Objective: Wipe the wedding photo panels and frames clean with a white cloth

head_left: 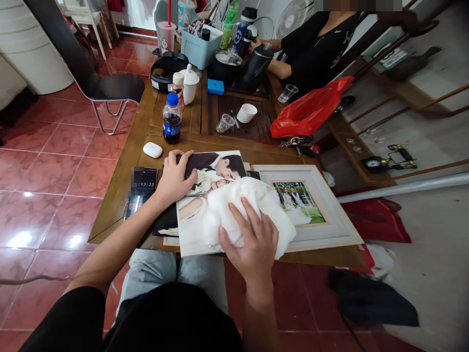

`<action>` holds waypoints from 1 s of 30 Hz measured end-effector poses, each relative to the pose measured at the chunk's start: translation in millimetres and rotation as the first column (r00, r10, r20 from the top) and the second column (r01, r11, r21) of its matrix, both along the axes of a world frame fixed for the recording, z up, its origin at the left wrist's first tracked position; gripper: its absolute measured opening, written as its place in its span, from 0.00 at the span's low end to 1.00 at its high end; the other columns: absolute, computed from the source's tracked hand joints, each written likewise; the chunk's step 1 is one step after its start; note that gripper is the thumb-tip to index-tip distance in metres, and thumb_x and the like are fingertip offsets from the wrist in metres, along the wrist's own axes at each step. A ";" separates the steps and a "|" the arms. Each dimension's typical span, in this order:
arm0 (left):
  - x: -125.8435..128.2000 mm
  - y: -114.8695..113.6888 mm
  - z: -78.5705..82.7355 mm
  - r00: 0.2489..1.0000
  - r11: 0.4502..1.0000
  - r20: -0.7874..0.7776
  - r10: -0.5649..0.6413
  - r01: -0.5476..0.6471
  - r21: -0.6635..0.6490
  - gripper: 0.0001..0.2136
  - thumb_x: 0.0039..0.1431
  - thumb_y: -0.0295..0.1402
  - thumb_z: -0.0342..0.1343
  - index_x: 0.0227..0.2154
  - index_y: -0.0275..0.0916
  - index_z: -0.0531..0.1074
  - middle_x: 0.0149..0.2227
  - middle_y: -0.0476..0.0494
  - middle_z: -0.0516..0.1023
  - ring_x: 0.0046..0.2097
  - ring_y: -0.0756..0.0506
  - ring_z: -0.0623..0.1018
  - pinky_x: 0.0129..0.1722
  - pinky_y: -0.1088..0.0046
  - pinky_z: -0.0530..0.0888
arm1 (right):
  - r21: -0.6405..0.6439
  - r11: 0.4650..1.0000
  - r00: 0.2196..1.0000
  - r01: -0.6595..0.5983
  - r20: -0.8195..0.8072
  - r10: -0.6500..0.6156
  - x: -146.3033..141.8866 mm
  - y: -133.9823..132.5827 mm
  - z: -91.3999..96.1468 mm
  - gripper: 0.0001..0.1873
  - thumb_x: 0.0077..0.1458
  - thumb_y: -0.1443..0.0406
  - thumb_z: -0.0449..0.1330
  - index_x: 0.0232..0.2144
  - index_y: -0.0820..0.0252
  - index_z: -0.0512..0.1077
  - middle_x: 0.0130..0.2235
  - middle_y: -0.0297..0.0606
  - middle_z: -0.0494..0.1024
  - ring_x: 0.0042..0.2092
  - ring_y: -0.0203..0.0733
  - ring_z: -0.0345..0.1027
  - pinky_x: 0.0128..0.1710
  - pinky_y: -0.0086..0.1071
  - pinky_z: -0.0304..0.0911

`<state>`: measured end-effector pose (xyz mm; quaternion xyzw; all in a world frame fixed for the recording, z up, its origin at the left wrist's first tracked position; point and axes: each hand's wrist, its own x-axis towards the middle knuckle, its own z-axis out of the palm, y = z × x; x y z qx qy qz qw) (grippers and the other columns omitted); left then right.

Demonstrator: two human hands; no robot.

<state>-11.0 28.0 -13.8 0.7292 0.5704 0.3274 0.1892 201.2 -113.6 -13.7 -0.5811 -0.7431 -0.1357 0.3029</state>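
A large wedding photo print [216, 171] lies on the near end of the wooden table [128, 161]. My left hand [176, 178] rests flat on its upper left corner, fingers spread. My right hand [252, 244] presses a white cloth [238, 205] onto the print's lower right part, fingers curled over the cloth. A white-framed photo [311, 205] lies just right of the print, partly under the cloth.
A phone [141, 190], a white earbud case [152, 149] and a cola bottle [171, 119] sit left of the print. Farther back are a white cup [246, 113], a red plastic bag [311, 110], a kettle and a bin. Another person sits across the table. A chair stands at left.
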 end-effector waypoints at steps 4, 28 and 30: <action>1.8 -0.4 2.2 1.000 1.000 -0.018 0.005 -0.005 -0.025 0.25 0.65 0.36 0.51 0.64 0.39 0.64 0.60 0.33 0.61 0.62 0.33 0.65 0.67 0.48 0.62 | 0.002 0.999 0.999 -0.037 -0.027 0.037 -12.3 -2.5 1.3 0.25 0.60 0.58 0.63 0.59 0.53 0.74 0.62 0.43 0.76 0.59 0.59 0.69 0.62 0.53 0.60; 1.3 -1.0 2.4 1.000 1.000 -0.021 -0.002 0.002 -0.018 0.25 0.66 0.37 0.51 0.64 0.40 0.64 0.60 0.34 0.61 0.62 0.34 0.65 0.67 0.49 0.62 | 0.002 1.000 1.000 0.004 -0.018 -0.004 8.2 0.2 -4.5 0.30 0.61 0.58 0.62 0.65 0.50 0.69 0.63 0.44 0.75 0.59 0.58 0.70 0.60 0.51 0.61; 1.4 -0.9 2.7 1.000 1.000 -0.022 -0.005 0.005 -0.017 0.25 0.66 0.37 0.50 0.64 0.39 0.64 0.60 0.34 0.61 0.62 0.34 0.65 0.67 0.50 0.62 | 0.007 1.000 1.000 0.005 -0.003 -0.005 4.1 -0.4 -4.2 0.29 0.61 0.58 0.62 0.64 0.51 0.70 0.63 0.45 0.74 0.59 0.59 0.69 0.60 0.53 0.61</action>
